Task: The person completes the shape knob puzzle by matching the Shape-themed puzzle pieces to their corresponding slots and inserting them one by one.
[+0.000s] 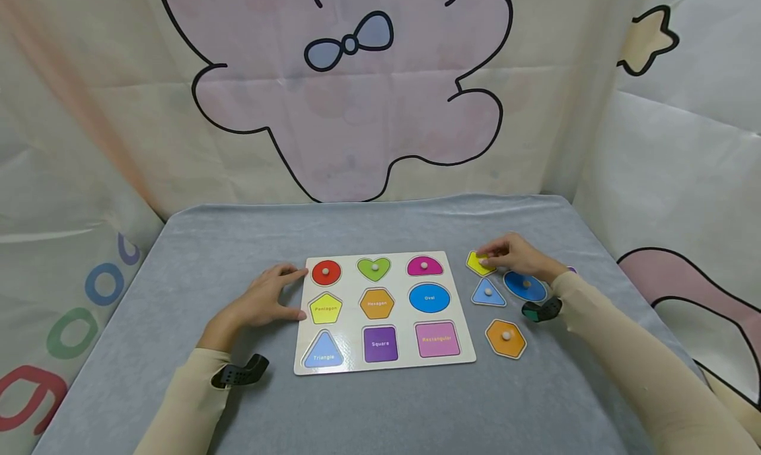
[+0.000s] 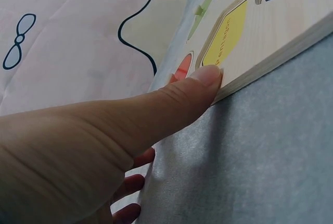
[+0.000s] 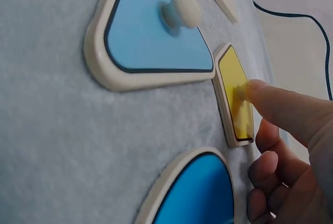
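Note:
A wooden shape puzzle board (image 1: 351, 311) lies on the table. Its red circle (image 1: 326, 273), green heart (image 1: 383, 269) and magenta half circle (image 1: 434, 265) have knobs; the other spots are printed with shape names. My left hand (image 1: 264, 300) is at the board's left side, fingers spread, its thumb (image 2: 182, 91) touching the edge by the word Pentagon. My right hand (image 1: 520, 255) pinches the small knob of a yellow pentagon piece (image 3: 231, 86), which lies beside the board. Part of that grip is hidden behind the thumb.
Right of the board lie a blue triangle piece (image 1: 483, 296), a blue oval piece (image 1: 517, 283) and an orange hexagon piece (image 1: 496, 343). A bit of purple (image 1: 572, 269) shows behind the right wrist. Grey cloth (image 1: 250, 237) covers the table; printed curtains (image 1: 357, 111) stand behind it.

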Demonstrator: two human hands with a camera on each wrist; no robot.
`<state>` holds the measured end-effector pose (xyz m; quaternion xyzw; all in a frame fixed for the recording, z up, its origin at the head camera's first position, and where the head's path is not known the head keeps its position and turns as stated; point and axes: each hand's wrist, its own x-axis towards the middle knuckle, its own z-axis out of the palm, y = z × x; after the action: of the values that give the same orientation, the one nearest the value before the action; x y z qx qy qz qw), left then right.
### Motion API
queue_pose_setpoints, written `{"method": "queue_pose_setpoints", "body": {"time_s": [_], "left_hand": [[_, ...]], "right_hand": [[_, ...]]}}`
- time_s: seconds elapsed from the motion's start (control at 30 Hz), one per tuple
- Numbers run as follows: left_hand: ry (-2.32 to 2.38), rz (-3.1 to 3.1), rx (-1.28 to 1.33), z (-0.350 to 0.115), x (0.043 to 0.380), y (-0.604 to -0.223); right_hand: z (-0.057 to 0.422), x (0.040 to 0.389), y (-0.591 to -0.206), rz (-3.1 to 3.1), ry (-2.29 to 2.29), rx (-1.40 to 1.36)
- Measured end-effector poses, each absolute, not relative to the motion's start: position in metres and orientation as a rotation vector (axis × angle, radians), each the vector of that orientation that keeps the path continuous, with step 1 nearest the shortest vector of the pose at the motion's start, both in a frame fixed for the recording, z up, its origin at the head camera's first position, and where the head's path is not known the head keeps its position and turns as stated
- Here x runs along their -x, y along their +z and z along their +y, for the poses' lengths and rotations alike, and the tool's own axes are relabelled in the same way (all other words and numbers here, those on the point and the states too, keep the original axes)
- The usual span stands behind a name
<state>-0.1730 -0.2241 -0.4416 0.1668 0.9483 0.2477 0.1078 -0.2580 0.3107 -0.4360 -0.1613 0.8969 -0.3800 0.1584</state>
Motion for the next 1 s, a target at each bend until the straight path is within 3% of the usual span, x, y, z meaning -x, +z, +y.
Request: {"method": "queue_pose_setpoints", "body": {"time_s": [0.43,1.0], "left_hand": [[0.726,2.793,-0.473,-0.2248,0.1739,-0.4445],[0.728,2.79,-0.454,-0.2247,0.1734,-0.4447]], "right_hand": [[0.3164,0.263,-0.4409,2.523,-1.126,0.51],[0.3114,0.2642,-0.4381,2.612,-1.002,0.378]]}}
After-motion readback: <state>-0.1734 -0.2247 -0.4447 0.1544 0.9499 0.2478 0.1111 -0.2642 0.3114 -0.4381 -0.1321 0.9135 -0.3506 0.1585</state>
